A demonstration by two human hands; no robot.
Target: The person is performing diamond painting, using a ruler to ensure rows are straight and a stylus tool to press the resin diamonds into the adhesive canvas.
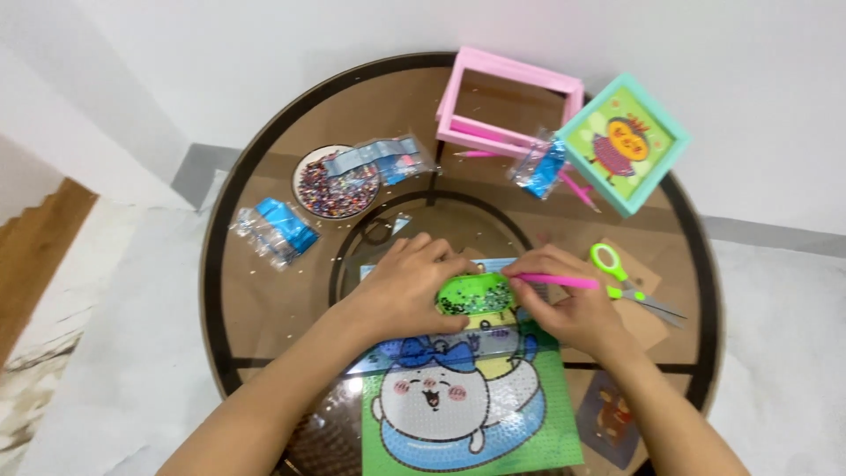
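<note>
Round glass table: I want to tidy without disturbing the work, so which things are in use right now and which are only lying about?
In use:
left hand steadying green bead tray
right hand holding pink pen
cartoon bead canvas

Lying about:
green-handled scissors
pink frame
teal framed picture
bead bags
dish of mixed beads

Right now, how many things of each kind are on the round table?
Picture frames: 2, the pink frame and the teal frame
Bead bags: 3
Bead dish: 1
Green tray: 1
Pink pen in the right hand: 1
Scissors: 1
Canvas: 1
Total: 10
</note>
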